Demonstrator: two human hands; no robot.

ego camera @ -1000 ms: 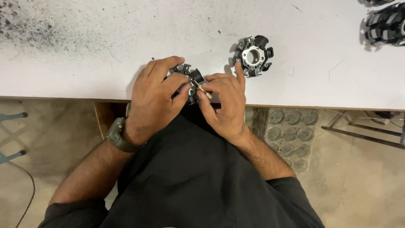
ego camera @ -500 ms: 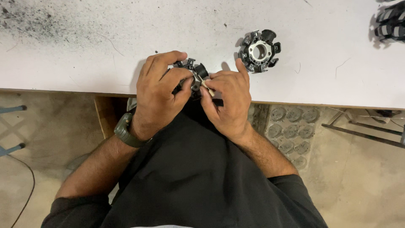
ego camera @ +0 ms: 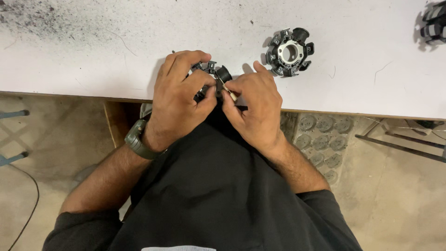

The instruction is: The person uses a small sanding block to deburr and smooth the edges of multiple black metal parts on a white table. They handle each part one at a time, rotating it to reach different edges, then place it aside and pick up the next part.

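White worktop [ego camera: 93, 46] carries a spare black toothed ring part [ego camera: 289, 51] set off right, while at its near edge the left hand [ego camera: 179, 100] clamps a similar black ring [ego camera: 214, 76] steady so the right hand [ego camera: 253, 109] can pinch a small pale piece [ego camera: 231, 94] against it.

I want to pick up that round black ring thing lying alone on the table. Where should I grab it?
Probably from above, fingers on opposite sides of the ring's outer rim. It lies flat on the table with nothing touching it; the black teeth around it give grip.
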